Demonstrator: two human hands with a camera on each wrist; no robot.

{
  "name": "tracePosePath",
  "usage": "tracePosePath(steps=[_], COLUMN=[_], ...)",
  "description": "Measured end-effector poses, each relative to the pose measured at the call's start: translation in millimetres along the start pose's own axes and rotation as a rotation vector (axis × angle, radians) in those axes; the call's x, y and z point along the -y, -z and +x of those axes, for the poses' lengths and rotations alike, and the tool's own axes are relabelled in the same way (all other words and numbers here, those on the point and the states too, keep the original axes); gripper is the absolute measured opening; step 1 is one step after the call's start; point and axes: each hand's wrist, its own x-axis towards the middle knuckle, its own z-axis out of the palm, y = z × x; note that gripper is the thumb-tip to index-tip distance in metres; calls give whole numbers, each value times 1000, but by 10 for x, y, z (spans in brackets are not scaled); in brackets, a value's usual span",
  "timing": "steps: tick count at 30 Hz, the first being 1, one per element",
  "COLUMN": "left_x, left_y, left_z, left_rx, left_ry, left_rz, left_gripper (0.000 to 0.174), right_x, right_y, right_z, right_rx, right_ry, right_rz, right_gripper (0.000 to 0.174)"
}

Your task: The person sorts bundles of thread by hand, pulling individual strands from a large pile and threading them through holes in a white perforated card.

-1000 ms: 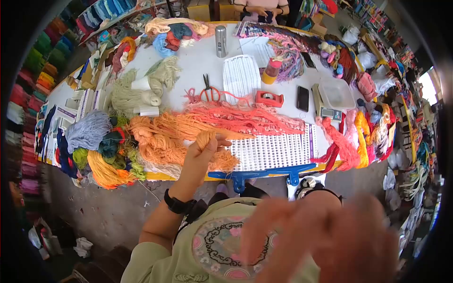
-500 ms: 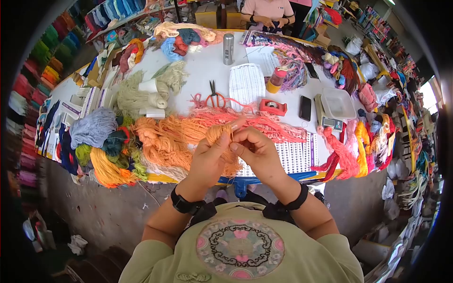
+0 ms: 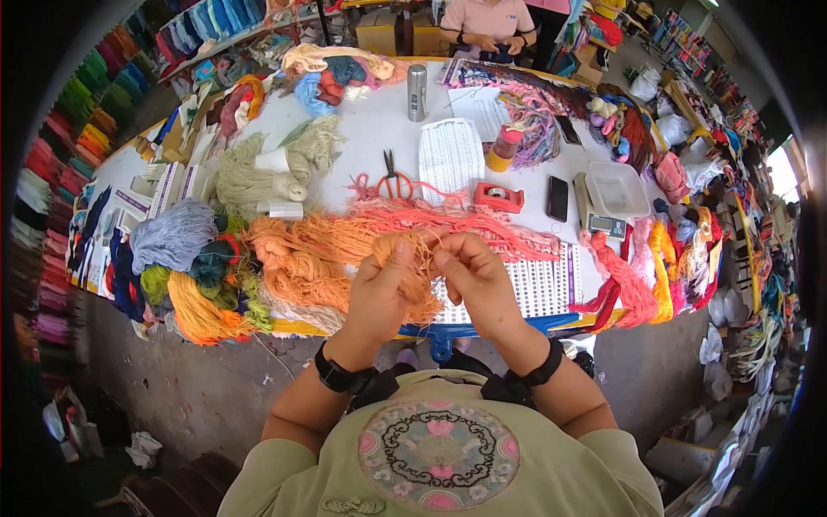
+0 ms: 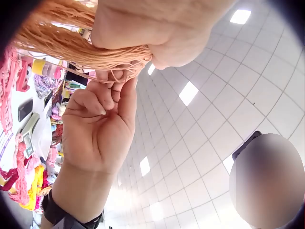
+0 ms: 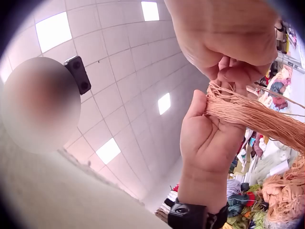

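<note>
A bundle of orange yarn strands (image 5: 259,114) lies across my left hand (image 3: 376,297), with the thumb over it and the looped end at the fingers. My right hand (image 3: 484,289) meets it from the other side. Its thumb and fingertips pinch a few strands at that looped end, as the left wrist view shows from below with the yarn (image 4: 90,56) stretching away to the left. Under and behind both hands, more orange yarn (image 3: 293,258) is heaped on the table. Coral-pink yarn (image 3: 482,226) lies just beyond, above a dotted white sheet (image 3: 547,280).
Red-handled scissors (image 3: 393,183), a red tape dispenser (image 3: 500,197), a phone (image 3: 557,198) and a scale (image 3: 606,226) with a plastic tub stand past the yarn. Yarn heaps in many colours flank both sides. A blue clamp-like bar (image 3: 441,338) runs along the near edge. Another person (image 3: 489,26) works opposite.
My right hand has come from close under the head camera to the orange bundle and now pinches strands there. My left hand has kept its hold. In the last half second only the fingers shift slightly.
</note>
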Motion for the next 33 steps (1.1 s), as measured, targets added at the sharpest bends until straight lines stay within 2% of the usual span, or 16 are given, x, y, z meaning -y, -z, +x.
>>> tracePosePath(steps=[2,4,5,8,10,14,17,19,23,25,29,31,33], left_x=[12,30,43,65,54,9,9,15,23,16,26,65,92], left_y=[-10,1,22,89,95,45,10,2,8,25,81,130,145], left_z=[5,7,10,5,-11,-33,-22,-20,2,1,-5,-8,-7], left_rx=[6,11,11,5,0,41,57,84,118,117,69,47,31], left_ry=[0,-1,1,9,17,55,44,33,39,41,59,65,16], left_rz=[29,57,88,93,66,-70,-76,-58,-30,-36,-21,-13,33], left_gripper=[39,39,40,41,42,46,49,51,51,50,47,46,51], right_x=[-41,-128,-133,-68,-34,6,11,-142,-229,-115,26,-6,42], right_y=[-17,0,7,-20,-17,40,-22,57,74,4,-18,42,10], right_z=[5,34,23,-13,-18,-27,-32,-6,10,-31,-51,-37,-30], right_rx=[11,30,29,-48,-95,-36,-41,28,2,3,1,8,-25], right_ry=[48,195,195,86,26,-42,18,142,193,123,20,-92,-110], right_rz=[-77,-177,-177,-45,167,201,33,-321,-337,-60,92,238,311], right_gripper=[7,5,5,5,4,5,4,4,5,6,4,4,4])
